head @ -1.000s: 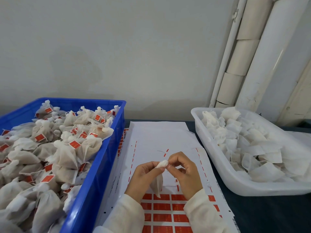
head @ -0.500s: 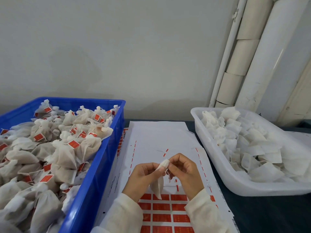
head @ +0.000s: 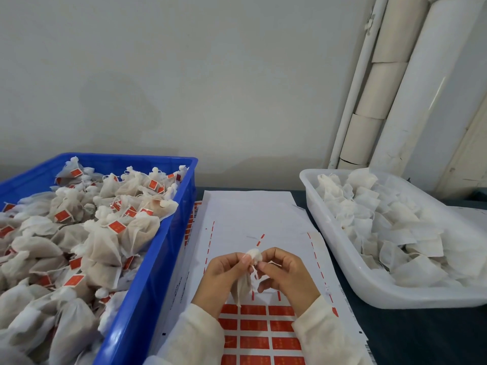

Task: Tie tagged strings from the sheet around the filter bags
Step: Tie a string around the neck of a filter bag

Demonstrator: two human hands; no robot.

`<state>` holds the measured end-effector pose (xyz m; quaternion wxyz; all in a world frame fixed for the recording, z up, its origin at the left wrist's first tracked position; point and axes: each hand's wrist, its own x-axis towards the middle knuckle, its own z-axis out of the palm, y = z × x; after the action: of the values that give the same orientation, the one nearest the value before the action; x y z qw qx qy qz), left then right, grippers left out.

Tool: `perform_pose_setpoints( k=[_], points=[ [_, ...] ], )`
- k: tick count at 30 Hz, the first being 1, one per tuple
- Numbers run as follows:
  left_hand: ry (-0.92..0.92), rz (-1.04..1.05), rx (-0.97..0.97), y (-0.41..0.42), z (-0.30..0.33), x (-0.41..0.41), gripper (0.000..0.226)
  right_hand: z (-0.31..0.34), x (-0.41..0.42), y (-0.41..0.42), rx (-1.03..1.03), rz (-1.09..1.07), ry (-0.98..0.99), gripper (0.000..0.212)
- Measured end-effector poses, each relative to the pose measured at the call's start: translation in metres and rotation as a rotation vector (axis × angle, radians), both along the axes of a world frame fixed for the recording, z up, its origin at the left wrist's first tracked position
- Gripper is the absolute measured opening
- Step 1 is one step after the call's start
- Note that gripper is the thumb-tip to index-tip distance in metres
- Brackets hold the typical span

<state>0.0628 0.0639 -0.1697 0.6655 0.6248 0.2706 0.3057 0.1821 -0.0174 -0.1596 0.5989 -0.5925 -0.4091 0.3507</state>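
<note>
Filter bag (head: 243,284) hangs vertically between both hands; left hand (head: 224,275) pinches its neck, right hand (head: 287,275) pinches the string (head: 254,267) beside it.

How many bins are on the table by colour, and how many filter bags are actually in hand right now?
Blue plastic crate holding tied, red-tagged bags: 1
White plastic tub holding untied bags: 1
Small white filter bag held by left hand and right hand: 1
Total: 3
</note>
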Motion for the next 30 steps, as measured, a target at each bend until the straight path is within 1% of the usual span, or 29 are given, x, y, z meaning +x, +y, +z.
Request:
perform_pose_setpoints(
  k=[4,6,11,15,17,20,23,26,30],
  points=[
    [0.023,0.023,0.083,-0.0017,0.0021,0.0,0.02,0.0024,0.0002,-0.0003,-0.038,0.063,0.18,0.026],
    [0.03,0.036,0.136,-0.0028,0.0019,0.0,0.017,0.0035,0.0006,-0.0009,-0.048,0.075,0.246,0.028],
    [0.082,0.043,0.258,-0.0045,0.0002,-0.0002,0.012,0.0048,0.0018,-0.0021,-0.061,0.031,0.27,0.022],
    [0.094,0.102,0.36,-0.0042,-0.0004,0.001,0.008,0.0043,0.0011,-0.0009,-0.09,0.032,0.379,0.014],
    [0.089,0.136,0.384,-0.0053,-0.0011,0.0013,0.008,0.0039,-0.0004,-0.0006,-0.127,0.039,0.391,0.013],
    [0.086,0.159,0.387,-0.0065,-0.0026,0.0019,0.006,0.0038,-0.0047,-0.0001,-0.177,0.027,0.366,0.016],
    [0.08,0.13,0.331,-0.0052,-0.0024,0.002,0.005,0.005,-0.0068,0.0001,-0.177,-0.037,0.284,0.022],
    [0.054,0.087,0.226,-0.0041,-0.0015,0.0023,0.009,0.0052,-0.0075,0.0004,-0.156,-0.093,0.212,0.018],
    [0.036,0.066,0.142,-0.003,-0.0021,0.0021,0.011,0.0055,-0.0076,0.001,-0.117,-0.105,0.198,0.013]
  ],
)
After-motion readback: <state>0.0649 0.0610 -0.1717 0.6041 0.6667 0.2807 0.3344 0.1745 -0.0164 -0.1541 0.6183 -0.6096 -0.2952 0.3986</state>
